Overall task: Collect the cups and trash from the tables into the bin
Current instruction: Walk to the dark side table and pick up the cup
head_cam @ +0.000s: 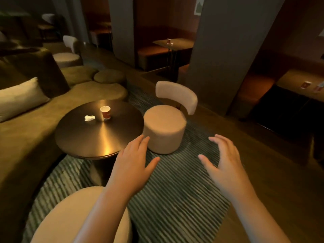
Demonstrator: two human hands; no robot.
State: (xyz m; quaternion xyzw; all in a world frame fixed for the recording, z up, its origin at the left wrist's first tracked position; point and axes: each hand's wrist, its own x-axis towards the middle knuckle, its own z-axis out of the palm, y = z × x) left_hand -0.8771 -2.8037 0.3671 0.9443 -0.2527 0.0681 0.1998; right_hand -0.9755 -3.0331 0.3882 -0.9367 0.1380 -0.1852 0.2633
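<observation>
Round table (91, 137) at ten o'clock bears one cup (105, 112), one crumpled napkin (89, 118); my left grip (134, 162) and right grip (224, 165) hover released.

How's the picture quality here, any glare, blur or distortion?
Head view: dim, warm lighting; a bright glare streak crosses the round table beside the red cup and crumpled napkin; the cups at far right are blurred; wide-angle distortion leans the pillar.
</observation>
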